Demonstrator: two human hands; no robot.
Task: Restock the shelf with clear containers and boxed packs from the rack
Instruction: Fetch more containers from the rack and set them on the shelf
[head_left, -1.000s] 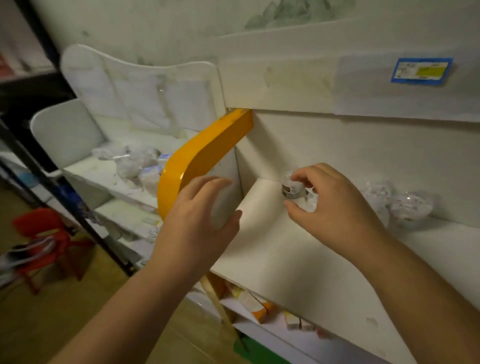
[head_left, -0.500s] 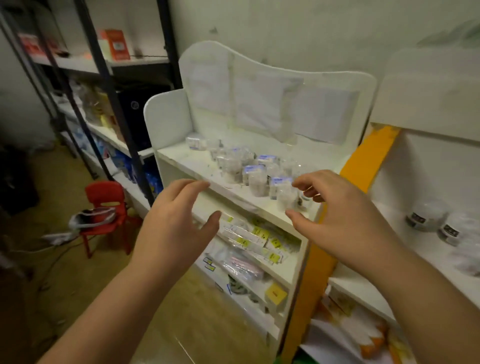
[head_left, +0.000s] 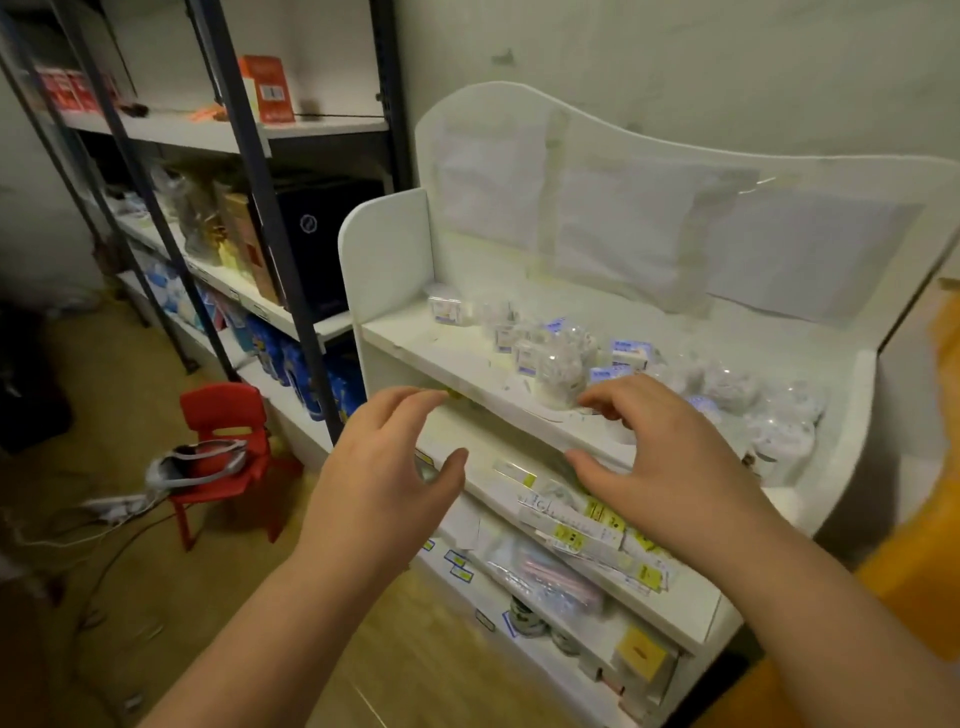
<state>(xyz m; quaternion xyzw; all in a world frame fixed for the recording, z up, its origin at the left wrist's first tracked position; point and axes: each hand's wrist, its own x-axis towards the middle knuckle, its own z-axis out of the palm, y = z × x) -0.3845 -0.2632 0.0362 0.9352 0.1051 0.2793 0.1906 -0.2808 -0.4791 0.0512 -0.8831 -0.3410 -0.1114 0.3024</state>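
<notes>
A white rack (head_left: 415, 340) stands in front of me. Its top level holds several clear containers (head_left: 563, 364) and small blue-labelled boxed packs (head_left: 628, 353). The level below carries long white packs with yellow labels (head_left: 587, 525). My left hand (head_left: 384, 478) hovers in front of the rack's edge, fingers spread, holding nothing. My right hand (head_left: 660, 452) is in the air just before the clear containers, fingers curled apart and empty. Neither hand touches an item.
A dark metal shelving unit (head_left: 249, 171) with boxes and blue packs stands to the left. A red child's chair (head_left: 223, 447) and cables lie on the wooden floor. An orange panel (head_left: 924, 545) borders the rack on the right.
The view has swung left from the white shelf to the rack. My right hand let go of the small container it placed there. Both empty hands now reach toward the rack's top level.
</notes>
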